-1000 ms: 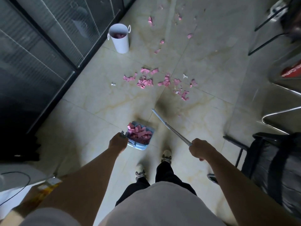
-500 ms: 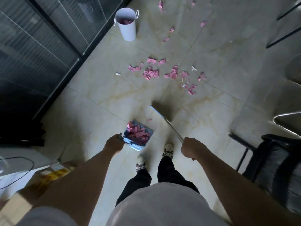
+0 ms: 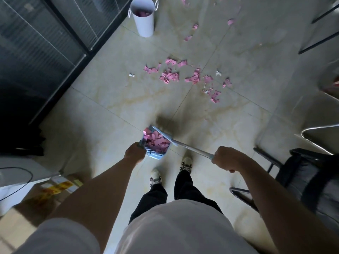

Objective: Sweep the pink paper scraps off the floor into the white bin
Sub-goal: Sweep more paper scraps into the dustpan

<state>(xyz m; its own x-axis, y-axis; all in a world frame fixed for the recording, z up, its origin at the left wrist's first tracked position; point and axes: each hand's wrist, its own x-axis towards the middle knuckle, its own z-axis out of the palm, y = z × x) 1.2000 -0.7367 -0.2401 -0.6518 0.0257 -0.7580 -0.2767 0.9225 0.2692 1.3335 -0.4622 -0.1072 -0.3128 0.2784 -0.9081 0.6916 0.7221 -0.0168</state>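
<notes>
Both arms extended, left hand gripping dustpan

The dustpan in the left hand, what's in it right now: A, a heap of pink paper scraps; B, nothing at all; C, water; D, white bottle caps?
A: the dustpan held by the left hand is filled with pink paper scraps, while more scraps lie on the floor ahead.
</notes>
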